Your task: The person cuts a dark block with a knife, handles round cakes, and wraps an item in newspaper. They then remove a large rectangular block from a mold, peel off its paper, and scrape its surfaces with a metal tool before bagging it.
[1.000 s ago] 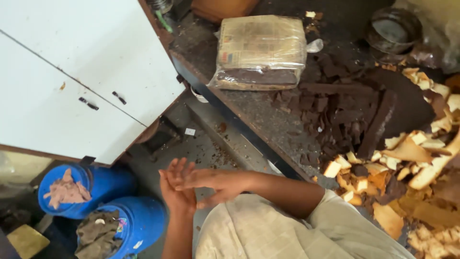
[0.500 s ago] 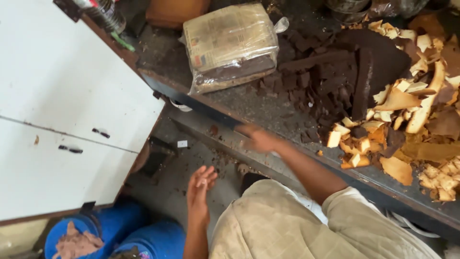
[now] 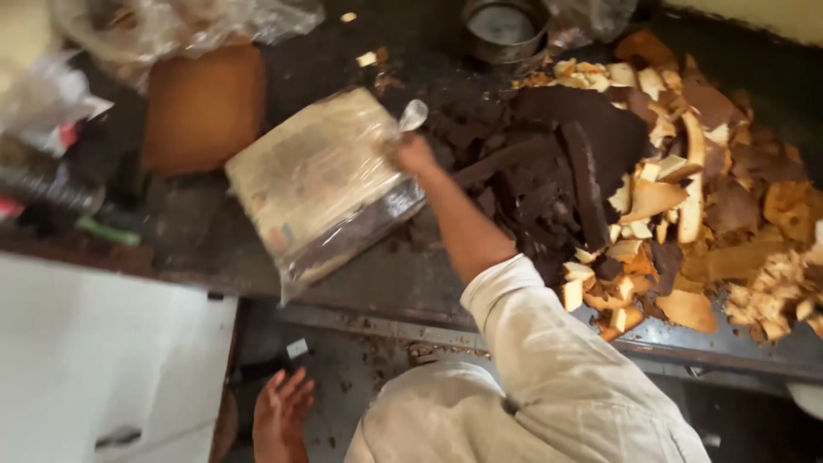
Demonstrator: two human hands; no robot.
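The right hand (image 3: 415, 154) is extended across the worktop (image 3: 369, 283) and rests at the right edge of a plastic-wrapped block (image 3: 321, 184); motion blur prevents determining whether the fingers are gripping the wrapping or merely touching it. The left hand (image 3: 281, 413) hangs below the worktop's front edge, open with fingers spread, holding nothing. The wrapped block lies flat and skewed on the dark worktop, left of centre, one corner close to the front edge. Immediately right of the right hand lies a heap of dark brown slabs and crumbs (image 3: 549, 171), and beyond that, toward the right end of the worktop, a pile of pale and orange-brown chips (image 3: 686, 214) reaching the front edge. A metal tin (image 3: 506, 30) stands at the back edge, behind the dark heap. An orange-brown board (image 3: 201, 107) lies behind the block, toward the back left. A white cabinet (image 3: 94, 360) stands under the worktop's left end.
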